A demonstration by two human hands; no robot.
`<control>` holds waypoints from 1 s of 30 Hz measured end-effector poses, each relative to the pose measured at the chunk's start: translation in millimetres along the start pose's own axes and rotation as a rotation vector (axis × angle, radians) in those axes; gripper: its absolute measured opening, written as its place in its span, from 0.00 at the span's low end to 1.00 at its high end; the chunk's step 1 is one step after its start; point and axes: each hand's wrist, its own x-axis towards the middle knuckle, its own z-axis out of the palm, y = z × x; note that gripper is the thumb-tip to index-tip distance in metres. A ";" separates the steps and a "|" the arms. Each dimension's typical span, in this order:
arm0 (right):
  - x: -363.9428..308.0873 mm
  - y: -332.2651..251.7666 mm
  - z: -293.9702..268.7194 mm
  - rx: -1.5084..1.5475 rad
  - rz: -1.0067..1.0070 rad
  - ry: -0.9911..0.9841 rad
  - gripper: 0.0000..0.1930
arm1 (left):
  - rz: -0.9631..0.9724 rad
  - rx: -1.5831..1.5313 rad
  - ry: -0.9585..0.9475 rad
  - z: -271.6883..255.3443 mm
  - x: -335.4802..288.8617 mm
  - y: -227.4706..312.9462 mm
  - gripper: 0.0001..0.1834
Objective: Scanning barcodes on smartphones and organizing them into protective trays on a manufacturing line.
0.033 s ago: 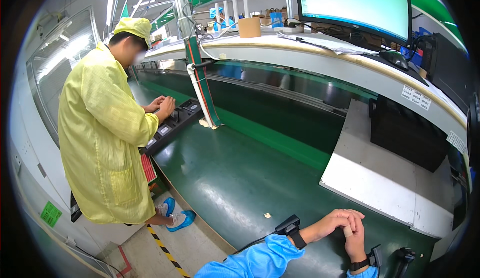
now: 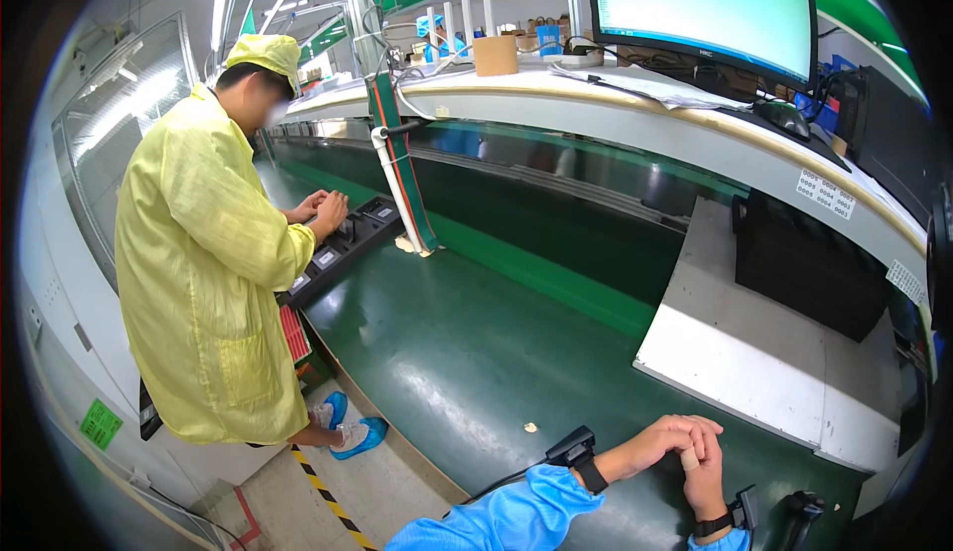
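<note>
My left hand (image 2: 655, 447) and my right hand (image 2: 706, 477) meet above the green work surface (image 2: 447, 352) at the lower right. Their fingers are bent and folded over one another, so both hands are closed on each other. No object shows between them, though the inner side of the grip is hidden. A pale wrap sits on a finger or thumb of the right hand. Each wrist carries a black strap with a small device, below which blue sleeves begin. Nearest my right hand is a black handheld tool (image 2: 802, 513), perhaps a scanner.
A co-worker in a yellow coat (image 2: 208, 253) stands at left, both hands over a black tray (image 2: 333, 261). At right are a white platform (image 2: 735, 343) and a dark box (image 2: 809, 263). Above, a shelf (image 2: 596, 87) bears a monitor (image 2: 705, 15), mouse (image 2: 782, 117) and tape roll (image 2: 495, 56).
</note>
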 end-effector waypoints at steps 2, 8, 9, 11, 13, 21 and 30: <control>0.5 -1.1 0.2 -0.014 -0.011 -0.008 0.21 | -0.041 -0.009 -0.007 -1.6 -0.2 0.4 0.10; 0.0 -0.7 0.6 -0.006 -0.037 -0.027 0.22 | -0.056 -0.027 -0.032 -2.9 -1.3 0.5 0.10; -0.1 -0.5 0.5 0.000 -0.028 -0.022 0.22 | -0.044 -0.021 -0.032 -2.5 -1.5 0.2 0.10; 0.1 -0.4 0.4 0.006 -0.019 -0.017 0.22 | -0.068 -0.036 -0.023 -2.0 -1.3 -0.3 0.10; 0.3 -0.9 0.8 0.037 -0.018 -0.014 0.23 | -0.079 -0.039 -0.023 -2.2 -0.5 -0.5 0.10; 0.3 -5.3 2.1 -0.011 -0.019 -0.016 0.24 | -0.022 0.011 -0.048 -3.6 -0.8 -0.9 0.10; -0.7 -1.4 1.5 0.003 -0.058 -0.005 0.29 | -0.008 -0.018 -0.065 -3.6 -1.4 -1.4 0.13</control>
